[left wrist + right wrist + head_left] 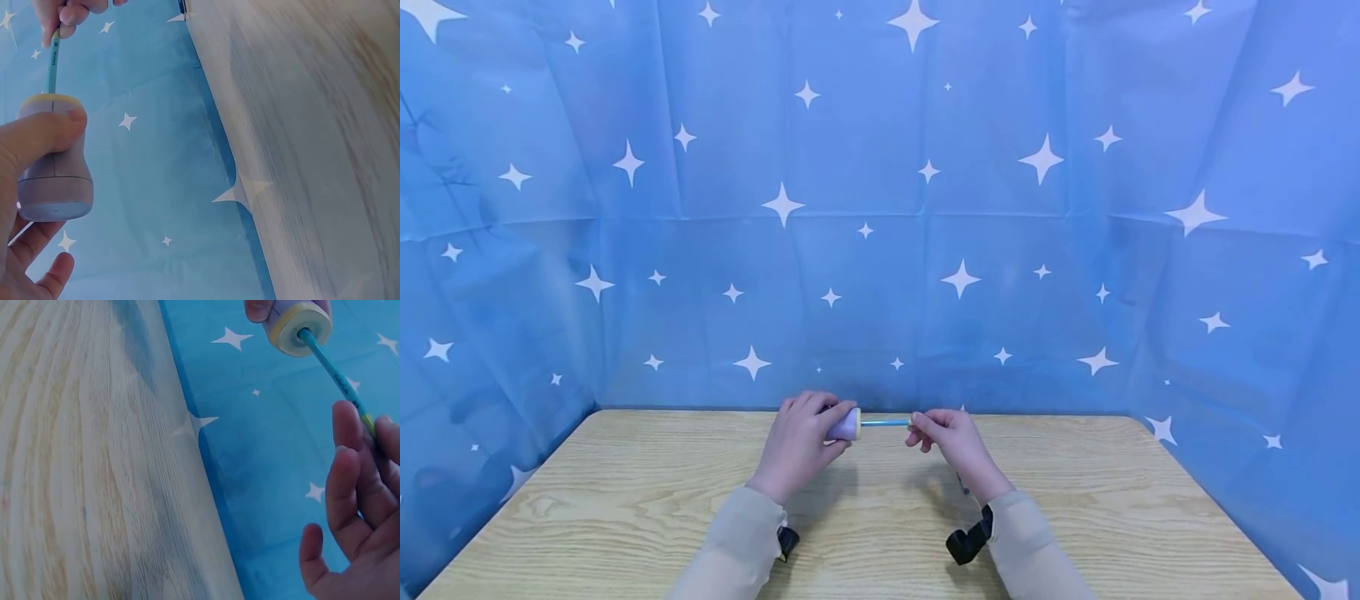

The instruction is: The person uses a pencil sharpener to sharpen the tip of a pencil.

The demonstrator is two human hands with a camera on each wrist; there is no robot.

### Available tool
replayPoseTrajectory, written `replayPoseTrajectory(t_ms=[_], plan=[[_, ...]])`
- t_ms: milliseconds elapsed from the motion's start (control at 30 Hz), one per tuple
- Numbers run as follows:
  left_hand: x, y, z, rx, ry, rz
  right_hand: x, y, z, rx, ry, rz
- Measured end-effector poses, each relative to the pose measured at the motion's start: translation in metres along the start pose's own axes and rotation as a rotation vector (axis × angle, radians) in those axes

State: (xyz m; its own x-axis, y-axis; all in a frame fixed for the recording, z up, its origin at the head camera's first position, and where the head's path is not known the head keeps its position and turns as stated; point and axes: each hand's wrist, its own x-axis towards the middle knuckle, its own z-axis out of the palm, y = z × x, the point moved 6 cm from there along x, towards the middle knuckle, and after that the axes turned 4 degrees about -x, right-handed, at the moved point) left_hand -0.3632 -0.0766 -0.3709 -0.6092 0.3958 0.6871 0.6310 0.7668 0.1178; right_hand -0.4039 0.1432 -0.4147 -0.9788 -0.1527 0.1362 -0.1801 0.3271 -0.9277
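Note:
A lilac pencil sharpener with a pale yellow rim is held sideways above the far part of the table. My left hand grips its body, the thumb lying along the side in the left wrist view. A teal pencil with dark lettering enters the round hole in the sharpener's end face; its tip is hidden inside. My right hand pinches the pencil's yellow-green end between thumb and forefinger, the other fingers loosely bent. Pencil and sharpener lie in one line between the two hands.
The light wood-grain table ends at a blue curtain with white stars, close behind the hands. Black wrist devices sit under both forearms. A small dark thing shows beside the right wrist, mostly hidden.

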Motion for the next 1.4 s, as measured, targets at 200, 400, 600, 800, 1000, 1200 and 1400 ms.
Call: replayPoseTrajectory(t_ms=[200,400,600,800,1000,1200,1400], plan=[[-0.001,0.000,-0.002,-0.008,0.000,-0.001,-0.001,-0.001,0.003,0.019,-0.023,-0.013],[-0.002,-0.005,-0.003,0.013,-0.005,-0.029,-0.001,0.000,0.006,0.038,-0.043,-0.004],[-0.003,-0.008,-0.006,0.027,0.003,-0.047,0.000,-0.002,0.001,0.066,-0.010,0.004],[0.000,-0.008,-0.005,0.035,-0.001,-0.044,0.001,-0.003,-0.005,0.083,-0.010,0.018],[0.002,-0.008,-0.003,0.042,-0.011,-0.044,0.000,-0.003,-0.006,0.064,-0.011,0.017],[0.001,-0.008,-0.003,0.041,-0.012,-0.052,-0.001,-0.003,-0.001,0.038,-0.028,0.007],[-0.002,-0.008,-0.005,0.038,-0.001,-0.040,-0.011,-0.019,0.001,0.012,-0.047,0.003]])
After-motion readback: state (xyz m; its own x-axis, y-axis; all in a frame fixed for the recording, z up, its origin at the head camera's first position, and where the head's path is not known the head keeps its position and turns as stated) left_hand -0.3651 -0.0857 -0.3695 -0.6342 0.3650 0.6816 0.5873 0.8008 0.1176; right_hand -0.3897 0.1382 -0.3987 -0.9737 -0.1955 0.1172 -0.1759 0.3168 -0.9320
